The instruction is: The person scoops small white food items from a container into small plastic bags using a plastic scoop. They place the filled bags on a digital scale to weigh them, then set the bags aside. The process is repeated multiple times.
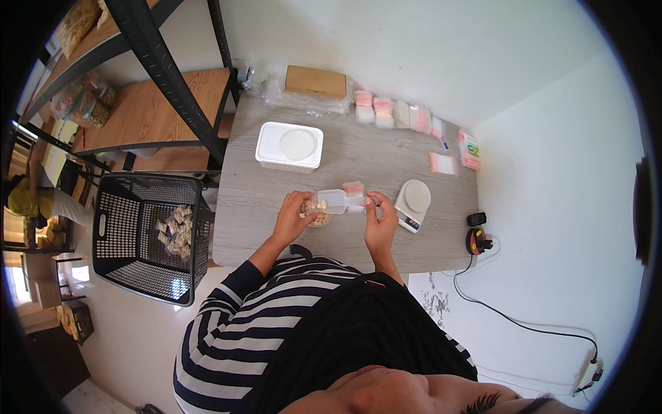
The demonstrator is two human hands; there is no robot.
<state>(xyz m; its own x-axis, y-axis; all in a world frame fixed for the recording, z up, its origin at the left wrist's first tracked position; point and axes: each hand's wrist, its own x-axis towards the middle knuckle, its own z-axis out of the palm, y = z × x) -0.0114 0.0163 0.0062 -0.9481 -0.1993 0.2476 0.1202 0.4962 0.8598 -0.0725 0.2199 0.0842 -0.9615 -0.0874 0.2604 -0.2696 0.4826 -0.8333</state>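
Observation:
My right hand (381, 217) grips the handle of a clear plastic scoop (336, 201), held level above the table. A few pale nut-like pieces lie toward the scoop's mouth, which points left. My left hand (292, 221) pinches what looks like a clear plastic bag (308, 206) with similar pieces in it, against the scoop's mouth. Beneath them, partly hidden, a round tub (321, 221) holds more of these pieces. Small pink-and-white plastic bags (353, 188) lie behind the scoop. To the right of my right hand is a white kitchen scale (415, 202) with a round platform.
A lidded white box (269, 145) carries a round lid (298, 145). Bag stacks (384, 111) and a cardboard box (315, 82) line the wall. At left stand a black basket (116, 222) with filled bags (176, 233) and a metal-framed shelf (170, 98). Another person (39, 196) is farther left.

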